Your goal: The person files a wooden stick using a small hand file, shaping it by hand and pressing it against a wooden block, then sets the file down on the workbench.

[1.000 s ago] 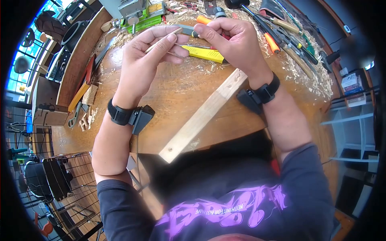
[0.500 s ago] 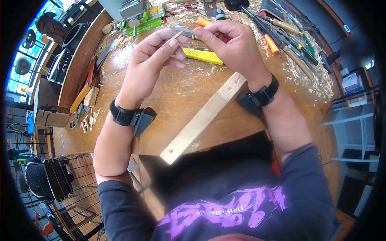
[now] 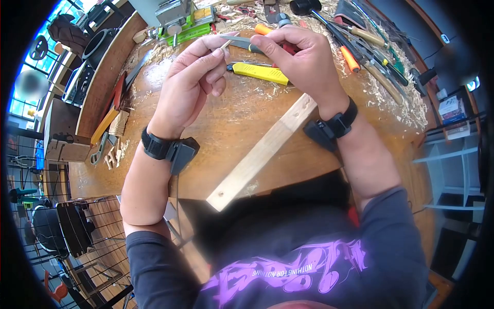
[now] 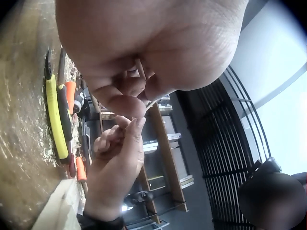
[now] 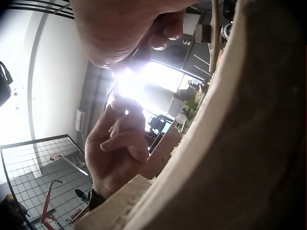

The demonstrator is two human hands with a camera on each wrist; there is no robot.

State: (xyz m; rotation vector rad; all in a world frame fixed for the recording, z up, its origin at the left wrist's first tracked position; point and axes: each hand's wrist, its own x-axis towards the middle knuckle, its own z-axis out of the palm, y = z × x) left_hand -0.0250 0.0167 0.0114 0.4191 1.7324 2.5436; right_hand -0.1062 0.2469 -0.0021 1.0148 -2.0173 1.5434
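Note:
Thumb and fingers of the left hand [image 3: 188, 82] pinch a thin pale wooden stick [image 3: 225, 45], and its tip points toward the other hand. The left wrist view shows part of the stick [image 4: 140, 68] between the left fingers. Just right of it is the right hand [image 3: 306, 59], raised with thumb and forefinger close together and the other fingers curled; whether something small is between them cannot be seen. Glare hides the fingertips in the right wrist view. Below and behind the hands lie a yellow-handled cutter [image 3: 260, 72] and a grey blade [image 3: 239, 41].
A long pale wood strip [image 3: 262, 152] lies diagonally, one end over the bench's front edge. Files and handled tools [image 3: 373, 62] lie among shavings at the right. A green-based vise [image 3: 188, 33] stands at the back left, with saws [image 3: 110, 113] at the left.
The left fingers have curled lower and drawn back slightly from beneath the right hand, uncovering the cutter's dark end. Less of the stick shows beyond the thumb. The right hand has barely moved.

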